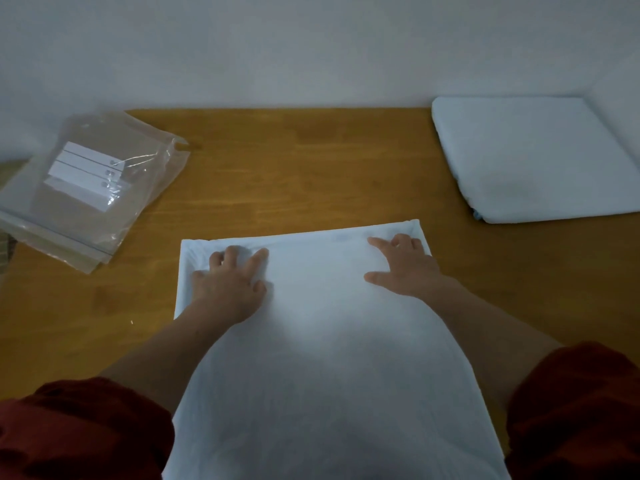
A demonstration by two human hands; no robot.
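The white cloth (322,358) lies at the middle of the near edge of the surface (311,168). The left hand (228,289) and right hand (407,268) press its far end, well apart, fingers spread, gripping nothing. Plastic bags (93,188) lie at the far left corner.

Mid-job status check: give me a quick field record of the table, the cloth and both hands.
surface: wooden table
work item: white cloth, spread flat at the near edge
left: left hand rests on the cloth's far left, fingers spread
right: right hand at the cloth's far right corner, grip unclear
table left: clear plastic bags, stacked
table far right: folded white bundle
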